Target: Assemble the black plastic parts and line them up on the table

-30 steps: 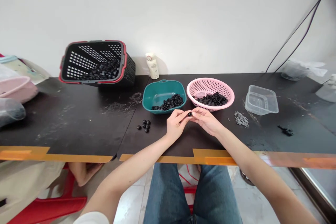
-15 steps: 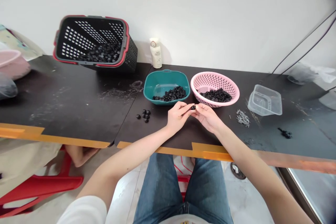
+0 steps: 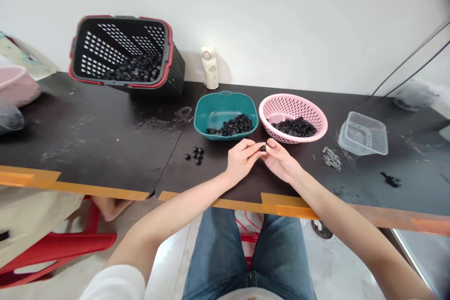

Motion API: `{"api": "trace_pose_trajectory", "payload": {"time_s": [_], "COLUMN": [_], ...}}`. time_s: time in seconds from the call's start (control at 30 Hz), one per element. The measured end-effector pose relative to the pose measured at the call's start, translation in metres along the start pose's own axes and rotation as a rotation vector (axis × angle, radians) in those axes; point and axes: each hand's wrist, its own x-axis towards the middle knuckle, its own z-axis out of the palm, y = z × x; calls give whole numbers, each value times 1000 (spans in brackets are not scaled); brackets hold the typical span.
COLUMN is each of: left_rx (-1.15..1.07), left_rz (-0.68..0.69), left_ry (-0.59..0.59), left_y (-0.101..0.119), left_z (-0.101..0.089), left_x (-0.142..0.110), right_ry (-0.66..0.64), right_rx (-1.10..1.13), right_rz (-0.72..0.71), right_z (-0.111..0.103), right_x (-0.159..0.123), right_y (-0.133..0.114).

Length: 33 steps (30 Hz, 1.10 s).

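Observation:
Between my fingertips is a small black part point(image 3: 262, 148), mostly covered, so its exact shape does not show. My left hand point(image 3: 242, 158) pinches it from one side and my right hand point(image 3: 280, 161) from the other, just above the dark table. Behind my left hand stands a teal tub point(image 3: 203, 119) with a heap of small black pieces point(image 3: 234, 125). A pink perforated basket point(image 3: 320, 124) behind my right hand holds more black parts point(image 3: 297, 127). Several round black pieces point(image 3: 195, 153) lie on the table to the left.
A large black basket point(image 3: 176, 68) with red trim holds black pieces at the back left, beside a white bottle point(image 3: 211, 69). Right of my hands are grey pins point(image 3: 331, 158), a clear plastic box point(image 3: 363, 135) and a black cluster point(image 3: 391, 179). Orange tape point(image 3: 242, 205) lines the table's front edge.
The view has shifted slightly, so the table's things sit a little differently in the picture. My hands still meet at the small black part, whose visible portion looks slightly turned.

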Motion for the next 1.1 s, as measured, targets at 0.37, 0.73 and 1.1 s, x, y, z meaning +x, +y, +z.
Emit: {"api": "trace_pose_trajectory", "payload": {"time_s": [0.37,0.73,1.1], "left_rx": [92,437,897], "left_rz": [29,-80,-254], "left_ry": [-55,-431,-278], "left_y": [2,16,6], "left_z": [-3,-41,-141], "left_x": [6,-1,-53], "right_ry": [-4,-28,-30], "right_rx": [-24,-342,-541], "right_rz": [-26,6,42], "right_z": [2,-8,-10], "right_x": [0,2,1], "right_y": [-5,-2,13]}}
